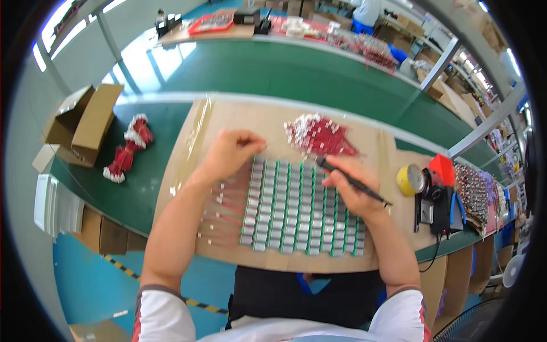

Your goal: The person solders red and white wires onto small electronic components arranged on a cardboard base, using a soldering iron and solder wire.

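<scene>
My left hand (233,153) is above the upper left corner of the grid, its thumb and fingers pinched together. Whatever lies between those fingertips is too small to make out. In my right hand (356,185) is a black pen-shaped tool (358,184), slanting across the upper right of the grid. Below both hands lie rows of small silver-grey blocks (290,219) edged with green strips. Thin red wires (228,205) with white ends stick out from the grid's left side. Just beyond it is a pile of red wires with white connectors (322,134).
Brown cardboard (182,171) covers the green bench. An open carton (85,125) and bundled red wires (130,149) sit at left. At right are yellow tape (410,180), a black corded box (436,208) and blue-handled pliers (457,211). A person (364,14) stands far back.
</scene>
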The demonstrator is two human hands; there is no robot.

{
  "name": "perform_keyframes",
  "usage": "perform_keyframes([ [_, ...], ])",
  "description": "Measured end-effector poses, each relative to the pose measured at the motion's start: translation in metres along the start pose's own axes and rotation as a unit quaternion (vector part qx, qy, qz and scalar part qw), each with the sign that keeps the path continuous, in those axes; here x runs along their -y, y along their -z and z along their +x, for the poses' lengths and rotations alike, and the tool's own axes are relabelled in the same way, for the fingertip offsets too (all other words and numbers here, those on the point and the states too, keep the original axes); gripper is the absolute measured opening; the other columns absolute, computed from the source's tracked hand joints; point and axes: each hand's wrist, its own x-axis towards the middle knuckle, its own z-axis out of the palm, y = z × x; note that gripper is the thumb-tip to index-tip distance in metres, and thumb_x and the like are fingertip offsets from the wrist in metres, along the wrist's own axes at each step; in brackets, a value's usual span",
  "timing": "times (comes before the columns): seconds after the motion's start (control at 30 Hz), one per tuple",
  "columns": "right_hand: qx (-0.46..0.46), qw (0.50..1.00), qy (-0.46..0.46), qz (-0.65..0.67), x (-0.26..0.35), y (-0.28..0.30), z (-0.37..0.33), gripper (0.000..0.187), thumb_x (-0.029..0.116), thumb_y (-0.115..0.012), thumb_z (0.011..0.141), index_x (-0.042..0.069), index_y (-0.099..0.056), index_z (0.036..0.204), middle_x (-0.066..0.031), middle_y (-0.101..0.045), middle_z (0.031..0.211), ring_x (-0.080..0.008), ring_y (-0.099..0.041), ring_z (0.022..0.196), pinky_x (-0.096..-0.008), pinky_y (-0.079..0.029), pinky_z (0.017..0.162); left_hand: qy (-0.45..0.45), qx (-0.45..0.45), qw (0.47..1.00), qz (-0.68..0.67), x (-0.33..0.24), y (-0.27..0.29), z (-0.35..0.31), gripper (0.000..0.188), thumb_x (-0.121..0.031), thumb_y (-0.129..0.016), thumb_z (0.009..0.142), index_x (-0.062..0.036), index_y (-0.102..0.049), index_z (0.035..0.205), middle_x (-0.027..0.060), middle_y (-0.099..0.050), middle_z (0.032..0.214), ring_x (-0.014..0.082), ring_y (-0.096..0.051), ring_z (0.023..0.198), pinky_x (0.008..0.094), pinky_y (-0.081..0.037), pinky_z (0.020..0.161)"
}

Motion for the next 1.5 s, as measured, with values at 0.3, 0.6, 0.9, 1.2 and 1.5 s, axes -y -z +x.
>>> perform_keyframes([
  [0.3,0.008,1.000,-0.001,-0.002,-0.001,-0.005,0.001,0.031,0.001,-0.071,0.100,-0.004,-0.074,0.131,-0.0128,-0.081,0.102,-0.0203,-0.080,0.084,-0.0329,-0.061,0.079,-0.036,-0.002,0.999,0.021,0.004,-0.001,0.002,0.021,-0.018,-0.082,0.098,0.0022,-0.082,0.105,0.0071,-0.079,0.089,0.0116,-0.069,0.083,0.0299,-0.057,0.081],
  [0.6,0.058,0.998,-0.014,-0.011,-0.005,-0.007,0.000,0.032,-0.004,-0.063,0.105,-0.009,-0.070,0.136,-0.0184,-0.079,0.113,-0.0208,-0.081,0.088,-0.0308,-0.064,0.085,-0.063,0.023,0.996,0.058,0.005,-0.009,0.003,0.019,-0.018,-0.082,0.097,0.0005,-0.081,0.100,0.0074,-0.079,0.090,0.0157,-0.071,0.084,0.0323,-0.058,0.082],
  [0.9,0.016,0.999,-0.036,0.021,-0.009,-0.015,-0.002,0.029,0.001,-0.072,0.100,-0.004,-0.076,0.128,-0.0133,-0.081,0.099,-0.0181,-0.081,0.081,-0.0282,-0.061,0.073,-0.109,0.040,0.988,0.102,0.007,-0.020,0.005,0.018,-0.016,-0.078,0.098,0.0018,-0.078,0.100,0.0134,-0.078,0.094,0.0246,-0.074,0.090,0.0381,-0.059,0.086],
  [1.2,0.041,0.998,0.008,-0.035,-0.009,-0.012,0.001,0.031,0.000,-0.074,0.097,-0.004,-0.077,0.128,-0.0103,-0.080,0.089,-0.0180,-0.078,0.078,-0.0294,-0.059,0.070,-0.117,0.029,0.986,0.115,0.008,-0.020,0.004,0.022,-0.021,-0.080,0.096,0.0009,-0.079,0.097,0.0182,-0.076,0.096,0.0329,-0.075,0.091,0.0420,-0.062,0.085],
  [1.5,0.043,0.999,0.008,-0.032,-0.008,-0.014,0.002,0.033,0.000,-0.076,0.095,-0.005,-0.076,0.128,-0.0100,-0.079,0.087,-0.0191,-0.076,0.077,-0.0304,-0.058,0.068,-0.106,0.027,0.987,0.115,0.007,-0.020,0.002,0.023,-0.021,-0.080,0.096,0.0012,-0.078,0.096,0.0186,-0.075,0.095,0.0333,-0.075,0.091,0.0425,-0.062,0.084],
])
